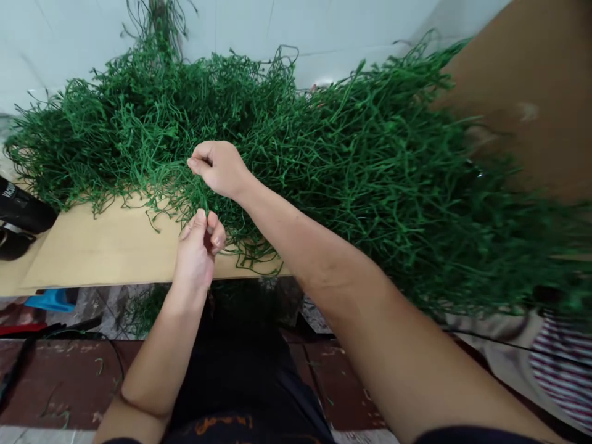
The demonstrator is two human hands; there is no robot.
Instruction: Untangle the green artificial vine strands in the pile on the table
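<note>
A long heap of thin green stems with small branching tips, looking like artificial plant stems, lies across the worktop. My left hand is at the front edge of the heap, palm partly turned up. Its thumb and fingertips pinch a thin green stem. Above it, my right hand is over the middle of the heap, thumb and index finger pressed together. What lies between those right fingertips is too small to make out. Green strands run in the gap between both hands.
Brown cardboard covers the worktop's front. A black cylindrical object stands at the left edge. A brown board leans at the right, against the pale wall. Below are a blue plastic piece and striped cloth.
</note>
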